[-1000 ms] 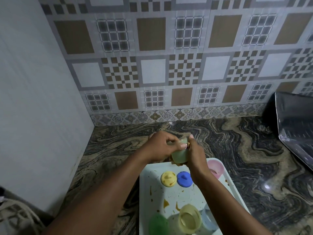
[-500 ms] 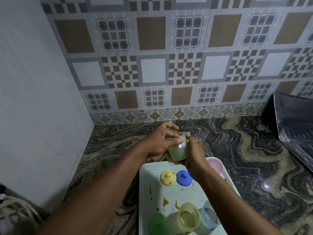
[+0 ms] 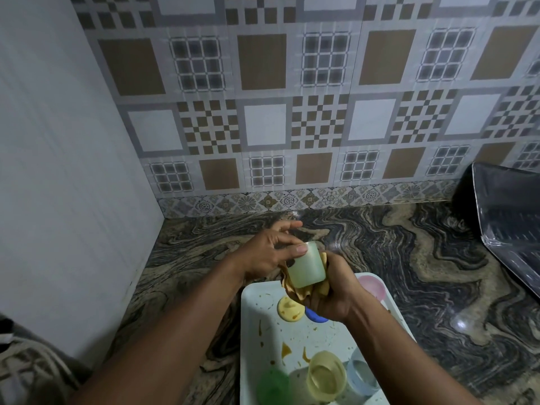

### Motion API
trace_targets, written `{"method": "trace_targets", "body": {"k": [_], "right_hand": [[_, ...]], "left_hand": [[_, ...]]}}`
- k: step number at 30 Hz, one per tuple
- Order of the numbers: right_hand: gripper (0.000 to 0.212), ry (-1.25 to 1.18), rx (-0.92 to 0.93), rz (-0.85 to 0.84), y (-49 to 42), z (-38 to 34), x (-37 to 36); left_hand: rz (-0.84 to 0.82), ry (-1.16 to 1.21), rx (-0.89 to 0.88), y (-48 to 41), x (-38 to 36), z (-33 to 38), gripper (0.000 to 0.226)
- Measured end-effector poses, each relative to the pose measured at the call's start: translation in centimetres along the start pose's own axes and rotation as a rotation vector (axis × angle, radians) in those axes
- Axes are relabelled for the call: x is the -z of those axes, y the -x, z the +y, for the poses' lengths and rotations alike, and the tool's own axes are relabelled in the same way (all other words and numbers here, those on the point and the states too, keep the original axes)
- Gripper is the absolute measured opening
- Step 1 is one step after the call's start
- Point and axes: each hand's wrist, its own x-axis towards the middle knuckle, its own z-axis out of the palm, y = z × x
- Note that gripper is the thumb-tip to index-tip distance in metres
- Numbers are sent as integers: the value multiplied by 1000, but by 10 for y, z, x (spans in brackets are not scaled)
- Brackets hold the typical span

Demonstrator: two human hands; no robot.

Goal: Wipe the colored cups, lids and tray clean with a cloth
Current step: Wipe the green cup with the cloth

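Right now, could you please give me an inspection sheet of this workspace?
Surface: marbled counter; white tray on it, brown stains.
Job's things: pale cup held above tray; cloth against it; yellow lid, blue lid, pink cup, yellow cup, blue cup on tray; green item blurred.
Clutter: nothing seen.
Hands: left hand holds pale cup; right hand grips cloth.
Cables: nothing seen.
Surroundings: tiled wall; dark rack at right.

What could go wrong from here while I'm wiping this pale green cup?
The left hand holds the pale green cup loosely, with one finger lifted off, so it may slip and fall near the yellow lid. Setting it down on the tray could dirty it with the brown stains.
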Motion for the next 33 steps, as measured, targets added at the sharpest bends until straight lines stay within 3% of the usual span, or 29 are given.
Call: {"method": "trace_targets", "body": {"k": [3, 5, 7, 10, 14, 19, 25, 30, 33], "right_hand": [[40, -91, 8, 31, -3, -6, 2], [41, -116, 69, 95, -7, -7, 1], [34, -151, 102, 155, -12, -4, 0], [33, -213, 109, 224, -16, 4, 2], [35, -186, 168, 261, -18, 15, 6], [39, -15, 275, 287, -16, 16, 7], [26, 41, 266, 271, -16, 13, 9], [27, 86, 251, 266, -16, 3, 10], [26, 132, 281, 288, -17, 0, 9]], "left_hand": [[182, -110, -56, 3, -8, -11, 10], [319, -243, -189, 7, -18, -13, 7], [355, -392, -341, 13, -29, -15, 13], [299, -513, -431, 23, -39, -26, 21], [249, -501, -266, 27, -37, -26, 21], [120, -508, -70, 21, -27, -11, 65], [152, -538, -231, 22, -30, -11, 57], [82, -860, -503, 22, -36, -18, 61], [97, -776, -427, 22, -34, -20, 61]]}}
